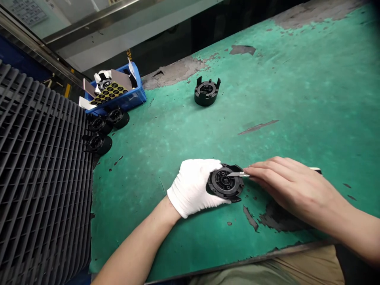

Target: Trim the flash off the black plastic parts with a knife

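My left hand (197,188) clamps the black housing (225,184), my right hand (292,184) pinches the knife (242,174) over its face — if it twists, the blade (234,174) could nick my glove (188,192).

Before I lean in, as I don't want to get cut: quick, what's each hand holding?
Left hand, gloved: closed around a black plastic part.
Right hand, bare: closed on a knife, blade pointing at that part.
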`<action>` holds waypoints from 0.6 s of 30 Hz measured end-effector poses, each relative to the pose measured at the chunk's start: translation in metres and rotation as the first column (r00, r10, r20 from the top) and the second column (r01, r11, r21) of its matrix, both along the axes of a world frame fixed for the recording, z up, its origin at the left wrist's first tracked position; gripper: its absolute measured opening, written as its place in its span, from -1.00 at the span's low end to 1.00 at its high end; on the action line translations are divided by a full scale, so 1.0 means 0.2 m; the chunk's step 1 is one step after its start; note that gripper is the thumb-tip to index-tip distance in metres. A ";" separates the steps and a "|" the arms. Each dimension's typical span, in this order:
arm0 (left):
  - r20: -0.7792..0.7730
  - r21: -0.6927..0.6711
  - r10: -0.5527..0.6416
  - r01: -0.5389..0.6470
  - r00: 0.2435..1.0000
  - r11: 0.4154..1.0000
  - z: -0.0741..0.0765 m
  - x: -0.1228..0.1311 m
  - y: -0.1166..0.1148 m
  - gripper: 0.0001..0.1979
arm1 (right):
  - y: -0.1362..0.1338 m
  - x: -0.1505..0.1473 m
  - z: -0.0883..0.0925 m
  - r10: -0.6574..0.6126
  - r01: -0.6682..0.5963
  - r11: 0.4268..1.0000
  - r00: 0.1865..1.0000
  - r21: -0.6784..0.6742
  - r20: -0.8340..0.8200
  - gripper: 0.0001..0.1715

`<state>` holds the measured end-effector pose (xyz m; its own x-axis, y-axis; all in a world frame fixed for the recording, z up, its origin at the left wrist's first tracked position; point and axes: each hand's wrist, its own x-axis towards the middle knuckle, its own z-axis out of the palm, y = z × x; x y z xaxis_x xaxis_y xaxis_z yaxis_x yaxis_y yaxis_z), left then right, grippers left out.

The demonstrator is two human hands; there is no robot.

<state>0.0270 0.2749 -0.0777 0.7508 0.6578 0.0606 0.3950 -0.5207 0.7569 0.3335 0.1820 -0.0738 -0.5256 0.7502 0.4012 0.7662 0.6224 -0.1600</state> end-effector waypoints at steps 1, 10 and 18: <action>0.000 -0.001 0.000 0.000 1.000 1.000 0.00 0.00 0.00 -0.54 | 0.00 0.00 0.00 0.000 0.000 1.000 1.000 -0.007 -0.014 -0.75; 0.029 -0.008 0.003 -0.003 1.000 1.000 -0.01 0.00 0.00 -0.54 | 0.01 0.00 -0.02 0.006 -0.008 0.999 0.999 -0.041 -0.044 -0.73; -0.005 -0.002 0.013 -0.013 1.000 1.000 -0.02 0.00 0.00 -0.51 | -0.03 0.02 -0.06 0.006 -0.006 1.000 1.000 -0.007 0.015 -0.58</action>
